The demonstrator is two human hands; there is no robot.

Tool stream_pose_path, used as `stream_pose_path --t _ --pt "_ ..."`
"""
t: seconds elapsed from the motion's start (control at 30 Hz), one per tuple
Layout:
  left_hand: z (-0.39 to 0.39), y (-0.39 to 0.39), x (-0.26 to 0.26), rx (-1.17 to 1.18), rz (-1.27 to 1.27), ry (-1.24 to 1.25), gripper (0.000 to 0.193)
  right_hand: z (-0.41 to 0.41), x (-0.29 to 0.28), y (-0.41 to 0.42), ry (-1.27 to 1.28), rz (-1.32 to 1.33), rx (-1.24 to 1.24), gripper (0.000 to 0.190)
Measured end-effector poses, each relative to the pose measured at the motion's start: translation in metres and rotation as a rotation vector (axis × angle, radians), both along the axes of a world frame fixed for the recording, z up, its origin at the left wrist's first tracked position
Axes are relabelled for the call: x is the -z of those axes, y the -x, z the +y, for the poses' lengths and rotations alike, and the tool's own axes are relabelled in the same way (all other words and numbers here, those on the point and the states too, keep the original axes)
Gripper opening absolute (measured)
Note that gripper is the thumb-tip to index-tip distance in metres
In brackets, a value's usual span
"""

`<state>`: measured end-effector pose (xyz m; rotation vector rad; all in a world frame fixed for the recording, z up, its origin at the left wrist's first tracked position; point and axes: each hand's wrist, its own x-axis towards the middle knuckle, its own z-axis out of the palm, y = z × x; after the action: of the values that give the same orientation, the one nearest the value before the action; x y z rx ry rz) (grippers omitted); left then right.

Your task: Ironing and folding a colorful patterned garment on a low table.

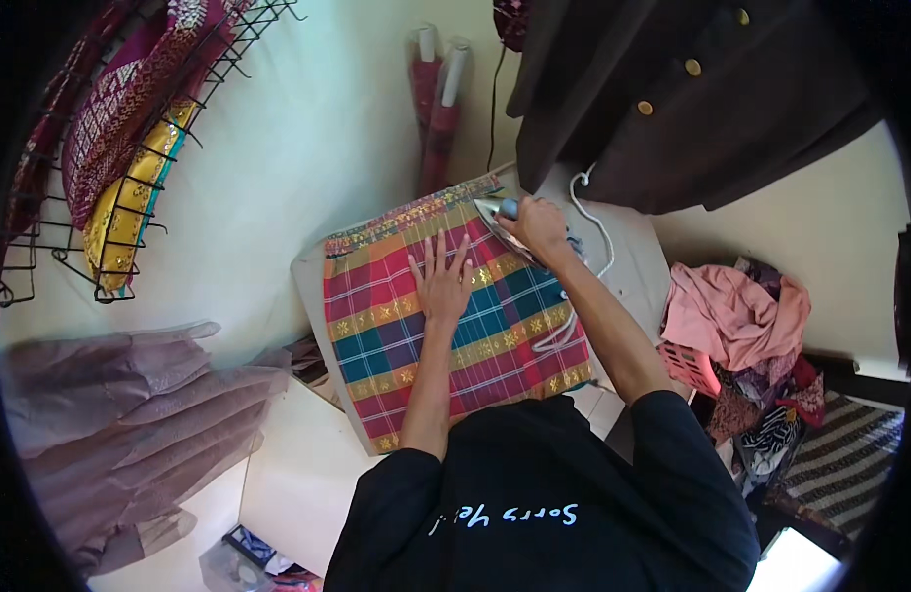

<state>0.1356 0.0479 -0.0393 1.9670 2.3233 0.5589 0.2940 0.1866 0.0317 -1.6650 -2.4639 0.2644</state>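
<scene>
A checked cloth (463, 355) in red, teal and gold is spread over an ironing board (633, 229), with a patterned band along its far edge. My right hand (538, 229) grips the handle of a clothes iron (500, 222) near the cloth's upper right corner. The iron's pointed tip faces the patterned band. Flat on the middle of the cloth rests my left hand (444, 285), its fingers apart and pointing away from me. A white cord (599, 222) loops beside the iron and down across the cloth's right part.
Dark buttoned clothing (684, 96) hangs over the board's far right. A pink basket (688, 366) heaped with clothes stands at right. On the left are a black wire rack (130, 214) with fabrics and a hanging mauve cloth (144, 429). Wrapped rolls (437, 111) lean against the wall.
</scene>
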Motion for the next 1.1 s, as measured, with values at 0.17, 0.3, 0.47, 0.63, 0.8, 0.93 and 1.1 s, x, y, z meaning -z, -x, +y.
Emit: stream_pose_path --t 0.17,0.3,0.47,0.63,0.8,0.93,1.1 --pt "0.004 0.014 -0.002 -0.096 0.039 0.072 0.049 -0.056 0.002 -0.017 0.214 0.084 0.017 0.055" --pt "0.005 0.015 -0.004 -0.084 0.006 0.089 0.050 -0.128 -0.013 -0.067 0.190 0.043 0.031 0.050" --pt "0.004 -0.021 -0.007 -0.144 0.097 0.155 0.053 -0.114 -0.017 -0.066 0.215 -0.032 0.233 0.052" --pt "-0.002 -0.055 0.007 0.134 -0.129 -0.011 0.057 -0.072 -0.006 -0.038 0.103 0.100 0.283 0.054" --pt "0.006 -0.014 0.003 0.105 -0.062 0.045 0.058 -0.124 -0.017 -0.052 0.179 0.097 0.268 0.055" --pt "0.005 -0.033 -0.007 0.023 0.057 0.144 0.058 -0.131 -0.024 -0.059 0.204 0.106 0.289 0.053" --pt "-0.030 -0.085 0.000 0.149 -0.060 0.000 0.052 -0.102 -0.009 -0.050 0.048 0.160 0.357 0.049"
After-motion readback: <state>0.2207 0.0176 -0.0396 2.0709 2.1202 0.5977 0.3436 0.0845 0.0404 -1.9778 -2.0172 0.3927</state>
